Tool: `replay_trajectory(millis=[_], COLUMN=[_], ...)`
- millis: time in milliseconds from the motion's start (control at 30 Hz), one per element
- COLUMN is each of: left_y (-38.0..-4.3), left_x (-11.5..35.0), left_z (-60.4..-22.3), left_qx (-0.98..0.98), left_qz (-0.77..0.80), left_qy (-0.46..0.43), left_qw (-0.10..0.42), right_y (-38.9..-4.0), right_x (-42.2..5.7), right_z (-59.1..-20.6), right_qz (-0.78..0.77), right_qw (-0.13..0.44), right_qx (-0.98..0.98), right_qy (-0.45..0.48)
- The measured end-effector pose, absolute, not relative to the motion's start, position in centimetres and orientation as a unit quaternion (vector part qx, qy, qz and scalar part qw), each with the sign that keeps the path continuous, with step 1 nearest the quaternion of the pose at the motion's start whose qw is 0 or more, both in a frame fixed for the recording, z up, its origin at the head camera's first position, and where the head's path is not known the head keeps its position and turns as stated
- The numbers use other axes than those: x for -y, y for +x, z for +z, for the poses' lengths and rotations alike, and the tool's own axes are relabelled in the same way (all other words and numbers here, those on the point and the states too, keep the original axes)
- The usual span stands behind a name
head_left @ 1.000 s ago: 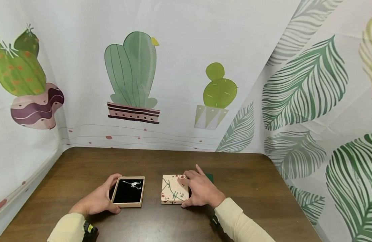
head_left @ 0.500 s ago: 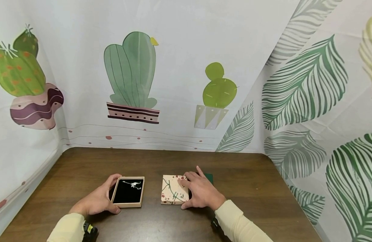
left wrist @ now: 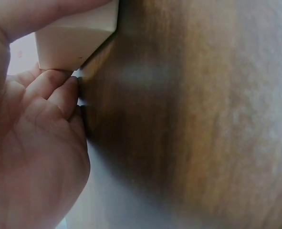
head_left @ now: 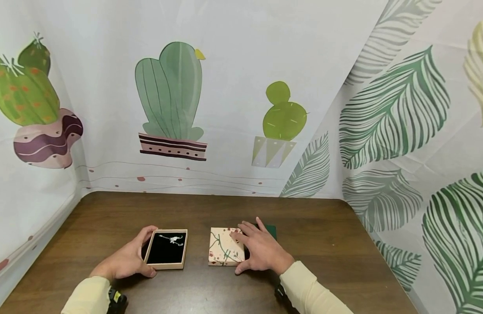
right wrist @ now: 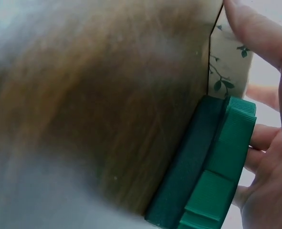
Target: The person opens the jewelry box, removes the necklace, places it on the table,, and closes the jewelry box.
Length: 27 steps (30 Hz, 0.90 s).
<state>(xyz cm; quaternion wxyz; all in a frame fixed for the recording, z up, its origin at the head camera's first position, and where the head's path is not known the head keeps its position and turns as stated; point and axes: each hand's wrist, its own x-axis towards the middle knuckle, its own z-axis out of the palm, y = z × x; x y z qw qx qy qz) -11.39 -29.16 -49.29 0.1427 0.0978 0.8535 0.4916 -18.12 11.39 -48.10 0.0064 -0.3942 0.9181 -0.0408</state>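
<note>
An open shallow cardboard box (head_left: 166, 266) lies on the left half of the table. Inside it, a silver-coloured piece of jewelry (head_left: 172, 239) rests on a black pad (head_left: 164, 253). My left hand (head_left: 125, 260) holds the box at its left side, fingers at the far corner and thumb at the near one. To the right sits a cream lid (head_left: 223, 244) printed with branches and red blossoms. My right hand (head_left: 263, 248) grips its right side, with the thumb at the near edge and fingers over the far part. What lies under the lid is hidden.
Behind the right hand is a dark green box-like item (head_left: 272, 231); the right wrist view shows its ribbed green top (right wrist: 222, 162). It lies close against the lid. The brown wooden table (head_left: 324, 244) ends at a printed cloth backdrop (head_left: 233, 131).
My right hand has shifted very slightly toward me at the lid. The left hand and the open box have stayed in place.
</note>
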Motion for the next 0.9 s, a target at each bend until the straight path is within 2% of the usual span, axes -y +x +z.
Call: replay_trajectory(millis=[900], left_y=[-11.58], left_x=[29.27], left_z=[-49.58], left_qx=[-0.844], left_qz=[0.506], left_qy=[0.098], left_qw=[0.151], right_y=[-18.04], right_x=[-10.65], right_z=[-47.19], right_qz=[-0.086], right_qw=[0.031], right_qx=[-0.914], right_qy=[-0.394])
